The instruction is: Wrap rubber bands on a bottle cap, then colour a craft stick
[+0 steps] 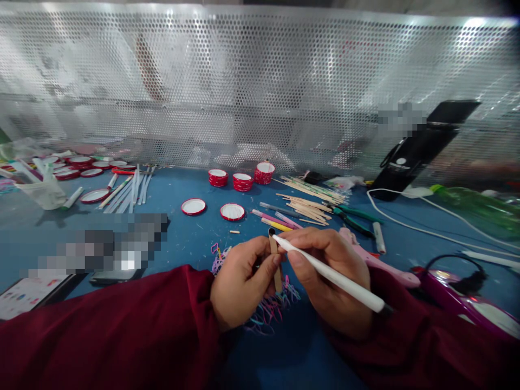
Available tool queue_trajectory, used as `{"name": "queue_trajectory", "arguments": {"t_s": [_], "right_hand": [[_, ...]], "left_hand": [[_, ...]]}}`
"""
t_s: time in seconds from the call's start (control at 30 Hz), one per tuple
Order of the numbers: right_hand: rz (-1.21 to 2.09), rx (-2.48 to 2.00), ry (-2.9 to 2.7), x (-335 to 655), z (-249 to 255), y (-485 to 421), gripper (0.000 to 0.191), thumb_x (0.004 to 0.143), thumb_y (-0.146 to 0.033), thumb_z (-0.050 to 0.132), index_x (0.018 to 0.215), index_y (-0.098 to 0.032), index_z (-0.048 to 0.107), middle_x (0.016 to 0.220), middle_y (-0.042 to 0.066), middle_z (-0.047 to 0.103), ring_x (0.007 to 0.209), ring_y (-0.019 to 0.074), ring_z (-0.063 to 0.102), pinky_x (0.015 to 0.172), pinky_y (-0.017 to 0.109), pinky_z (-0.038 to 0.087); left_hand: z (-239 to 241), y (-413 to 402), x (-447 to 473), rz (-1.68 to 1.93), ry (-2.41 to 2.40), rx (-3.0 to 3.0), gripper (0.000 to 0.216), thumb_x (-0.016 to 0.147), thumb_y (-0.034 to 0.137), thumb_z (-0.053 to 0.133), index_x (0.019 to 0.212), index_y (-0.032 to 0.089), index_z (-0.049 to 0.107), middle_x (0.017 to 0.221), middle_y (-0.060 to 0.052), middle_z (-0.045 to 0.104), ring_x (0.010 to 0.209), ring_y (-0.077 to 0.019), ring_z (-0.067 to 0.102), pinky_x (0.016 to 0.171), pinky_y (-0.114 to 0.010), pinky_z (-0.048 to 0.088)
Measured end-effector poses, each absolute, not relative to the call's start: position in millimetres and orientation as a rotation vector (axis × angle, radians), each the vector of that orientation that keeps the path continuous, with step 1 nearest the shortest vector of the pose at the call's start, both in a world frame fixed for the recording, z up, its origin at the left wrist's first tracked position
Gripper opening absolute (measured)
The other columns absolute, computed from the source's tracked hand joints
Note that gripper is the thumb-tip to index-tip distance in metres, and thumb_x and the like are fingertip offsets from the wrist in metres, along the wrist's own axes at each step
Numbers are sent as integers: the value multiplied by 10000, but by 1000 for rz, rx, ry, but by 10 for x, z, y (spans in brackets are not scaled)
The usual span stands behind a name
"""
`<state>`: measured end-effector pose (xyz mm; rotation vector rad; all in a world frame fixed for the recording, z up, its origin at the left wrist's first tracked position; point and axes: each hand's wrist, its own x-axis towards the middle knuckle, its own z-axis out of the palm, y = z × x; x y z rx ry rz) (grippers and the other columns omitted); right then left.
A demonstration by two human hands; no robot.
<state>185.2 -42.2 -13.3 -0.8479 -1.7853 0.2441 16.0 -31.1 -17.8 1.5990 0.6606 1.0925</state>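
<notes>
My left hand [238, 281] pinches a flat wooden craft stick [278, 280], holding it upright. The stick's rounded top is black. In my right hand [335, 252] lies a slim white marker [337, 276], gripped like a pen. Its tip meets or nearly meets the blackened end of the stick; I cannot tell which. Beneath both hands is a tangle of coloured loops [290, 292], like thin elastic bands or threads, partly hidden by my left hand.
Red-rimmed round discs [194, 206] lie ahead, with red stacks [242, 182] behind. Wooden sticks [306, 207], green-handled pliers [353, 219] and a pink tool [382, 262] are to the right. Phones [117, 275] and a pen cup [44, 192] stand left. A perforated metal panel [252, 81] closes the back.
</notes>
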Motion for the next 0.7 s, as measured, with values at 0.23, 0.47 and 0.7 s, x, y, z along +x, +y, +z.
{"name": "queue_trajectory", "arguments": {"t_s": [0.23, 0.47, 0.7], "right_hand": [[193, -844, -1764, 1834, -118, -428, 176, 922, -193, 652, 1076, -268, 612, 1012, 10, 707, 927, 163, 708, 821, 278, 573], [94, -887, -1751, 1826, -91, -426, 142, 918, -209, 663, 1043, -261, 621, 970, -3, 724, 877, 142, 719, 707, 225, 563], [108, -869, -1756, 1840, -92, -435, 159, 912, -203, 663, 1054, -258, 618, 984, -1, 732, 919, 151, 722, 727, 230, 567]], "left_hand": [[-197, -305, 154, 1089, 646, 1595, 252, 1003, 360, 510, 824, 184, 527, 614, 17, 591, 486, -94, 519, 492, -203, 424], [-187, -310, 146, 1075, 671, 1587, 235, 995, 355, 514, 843, 177, 541, 616, 19, 578, 483, -97, 529, 483, -204, 429], [-178, -317, 151, 1085, 679, 1589, 246, 1002, 359, 509, 834, 181, 529, 607, 23, 571, 480, -96, 521, 482, -207, 420]]}}
